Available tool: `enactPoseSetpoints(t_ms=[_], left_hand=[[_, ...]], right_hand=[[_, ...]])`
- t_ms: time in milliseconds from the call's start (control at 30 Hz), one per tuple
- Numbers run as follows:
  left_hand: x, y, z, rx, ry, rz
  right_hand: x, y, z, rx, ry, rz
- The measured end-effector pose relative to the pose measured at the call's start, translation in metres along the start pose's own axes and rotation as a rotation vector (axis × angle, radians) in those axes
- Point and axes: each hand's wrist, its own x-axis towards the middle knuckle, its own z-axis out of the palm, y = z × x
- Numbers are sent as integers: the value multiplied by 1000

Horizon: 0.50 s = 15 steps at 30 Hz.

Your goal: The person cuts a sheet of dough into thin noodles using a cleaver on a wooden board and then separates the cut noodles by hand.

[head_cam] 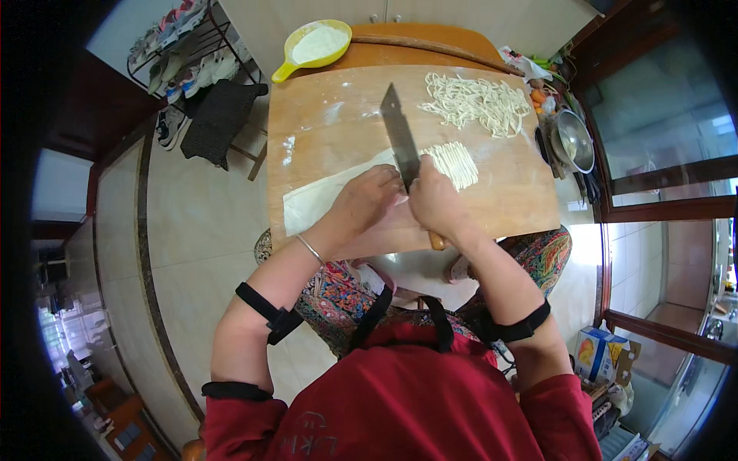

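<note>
My right hand (438,199) is closed around the wooden handle of a kitchen knife (402,138). Its broad, dark blade points away from me and stands at the right end of a folded dough sheet (314,193). With curled fingers, my left hand (369,199) holds the sheet down just left of the blade; its fingertips are partly hidden. Right of the knife, cut dough strips (452,164) lie side by side in a tight row. A loose heap of noodles (478,104) is spread over the far right of the wooden board (340,115), which has flour patches on it.
Beyond the board, a yellow scoop of flour (319,45) and a long rolling pin (426,45) sit on an orange-brown table (455,34). A metal bowl (573,141) and vegetables (539,97) are at right. A cloth-covered stool (222,118) and shoe rack (199,46) stand left.
</note>
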Motion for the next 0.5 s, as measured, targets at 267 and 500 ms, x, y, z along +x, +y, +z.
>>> enactPoseSetpoints(t_ms=[267,500], left_hand=[[-7,1,-6,14,104,-48],[-22,-4,-27,63,64,-151]], right_hand=[[50,2,-66,-434,188,-409],[116,0,-20,-725,-23,-691]])
